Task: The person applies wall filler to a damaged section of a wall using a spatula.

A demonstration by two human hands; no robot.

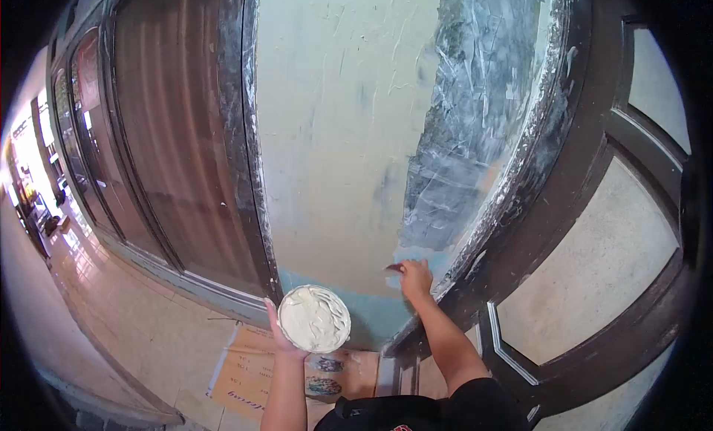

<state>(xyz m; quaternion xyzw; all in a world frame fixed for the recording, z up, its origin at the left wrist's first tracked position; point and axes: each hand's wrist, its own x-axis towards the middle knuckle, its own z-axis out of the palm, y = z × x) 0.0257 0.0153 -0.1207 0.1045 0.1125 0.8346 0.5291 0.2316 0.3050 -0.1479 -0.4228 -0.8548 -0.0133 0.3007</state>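
Observation:
My left hand supports a round bowl from below and the side, its thumb up along the left rim. Creamy white putty fills the bowl, its surface ridged and smeared. Just right of it, my right hand is closed around a small putty knife, its dark reddish blade pointing left at the wall. Whether the blade touches the wall cannot be made out. Cream putty coats most of the wall panel; a grey-blue strip runs down its right side, and bluish paint shows along the bottom.
A dark-framed window with a curtain is on the left. To the right stands a dark wooden door with pale panels. Flattened cardboard lies on the tiled floor below my hands.

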